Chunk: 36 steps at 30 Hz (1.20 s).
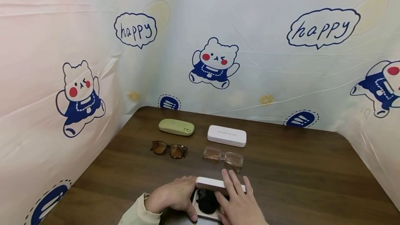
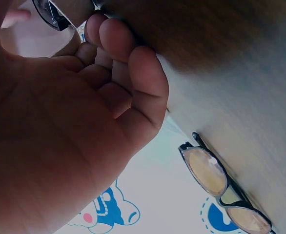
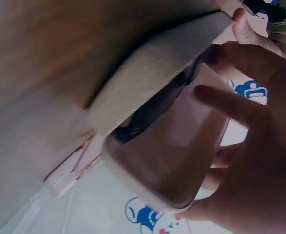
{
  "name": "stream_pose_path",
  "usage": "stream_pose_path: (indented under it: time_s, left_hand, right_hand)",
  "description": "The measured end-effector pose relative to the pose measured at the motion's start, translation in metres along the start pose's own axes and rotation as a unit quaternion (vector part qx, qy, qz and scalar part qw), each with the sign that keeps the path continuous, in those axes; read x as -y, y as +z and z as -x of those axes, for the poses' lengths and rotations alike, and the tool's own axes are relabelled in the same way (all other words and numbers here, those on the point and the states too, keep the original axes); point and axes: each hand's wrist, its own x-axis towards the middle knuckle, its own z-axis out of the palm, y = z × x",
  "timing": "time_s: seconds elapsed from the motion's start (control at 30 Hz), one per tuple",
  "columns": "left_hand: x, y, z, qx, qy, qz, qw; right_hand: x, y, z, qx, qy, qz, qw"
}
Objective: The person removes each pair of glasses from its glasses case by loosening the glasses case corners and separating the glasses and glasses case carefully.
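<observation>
A white glasses case (image 1: 208, 182) stands with its lid raised near the front of the table. Dark sunglasses (image 1: 207, 202) lie inside it, partly hidden by the lid and fingers. My left hand (image 1: 173, 194) grips the case's left end, thumb at the near corner and fingers curled at the back. On the other side, my right hand (image 1: 240, 202) holds the lid, with some fingers over its outer face and others on the inner side. The right wrist view shows the lid's pinkish lining (image 3: 167, 151) and the sunglasses (image 3: 153, 107) in the lower half.
Behind the case lie clear-framed glasses (image 1: 223, 155) and, to their left, brown-tinted sunglasses (image 1: 169, 149). Farther back are a closed white case (image 1: 226, 135) and a closed green case (image 1: 176, 127). A printed curtain (image 1: 250, 79) surrounds the wooden table (image 1: 297, 169).
</observation>
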Motion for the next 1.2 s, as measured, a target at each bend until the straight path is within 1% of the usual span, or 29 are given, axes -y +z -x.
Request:
stream_pose_path:
  time_s: [0.23,0.37,0.47,0.63,0.8,0.9,1.0,1.1,1.2]
  left_hand:
    - [0.0,0.0,0.0,-0.006,0.001,-0.015,0.9999]
    - [-0.001,0.0,-0.001,-0.014,0.005,-0.023,0.9996]
    - [-0.002,0.001,-0.001,-0.018,0.003,-0.031,0.9994]
    - [-0.001,0.002,0.0,-0.016,-0.001,-0.028,0.9995]
    - [0.0,0.003,0.0,-0.017,0.003,-0.021,0.9996]
    - [0.0,0.002,0.001,-0.014,0.005,-0.014,0.9998]
    - [0.0,0.001,0.001,-0.011,0.006,-0.008,0.9999]
    - [0.0,0.001,0.001,-0.01,0.009,-0.006,0.9999]
    - [0.0,0.001,-0.001,-0.003,0.004,-0.003,1.0]
  right_hand:
    - [0.012,0.005,-0.01,-0.008,0.048,0.034,0.998]
    - [0.013,0.003,-0.013,0.002,0.068,0.029,0.997]
    - [0.013,0.001,-0.015,0.009,0.068,0.02,0.997]
    - [0.01,-0.002,-0.015,0.021,0.06,-0.006,0.998]
    - [0.004,-0.011,-0.015,-0.003,0.043,-0.029,0.999]
    - [-0.003,-0.023,-0.014,-0.007,0.029,-0.066,0.997]
    - [-0.012,-0.034,-0.013,-0.017,0.006,-0.118,0.993]
    - [-0.023,-0.046,-0.013,-0.044,-0.023,-0.17,0.984]
    - [-0.034,-0.058,-0.011,-0.072,-0.034,-0.225,0.971]
